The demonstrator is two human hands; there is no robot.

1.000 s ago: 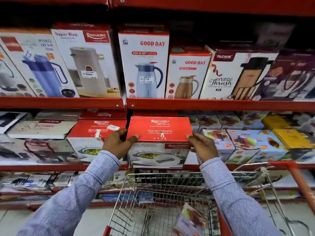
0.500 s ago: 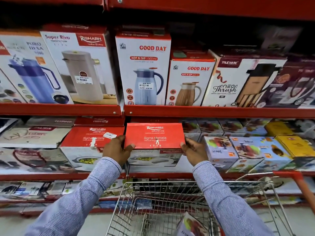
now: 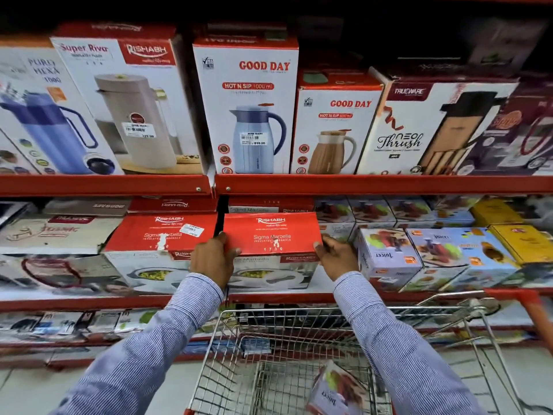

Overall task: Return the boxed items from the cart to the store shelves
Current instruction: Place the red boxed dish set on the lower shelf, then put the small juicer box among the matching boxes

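A red-topped Rishabh Sigma Marbella casserole box (image 3: 270, 235) rests on the middle shelf (image 3: 287, 296), between a matching red box (image 3: 155, 235) on its left and juicer boxes on its right. My left hand (image 3: 214, 259) grips its left front corner. My right hand (image 3: 336, 259) holds its right front corner. Below my arms is the wire cart (image 3: 299, 339), with a juicer box (image 3: 335, 390) lying inside it at the near right.
The upper shelf (image 3: 359, 184) carries tall flask and jug boxes. Juicer boxes (image 3: 386, 256) and yellow boxes (image 3: 520, 244) fill the middle shelf to the right. Flat grey boxes (image 3: 54, 232) lie at the left. The cart's red handle (image 3: 535, 313) is at the right.
Both hands have pushed the red box further back into the shelf gap, level with the matching box on its left. The view has shifted down slightly.
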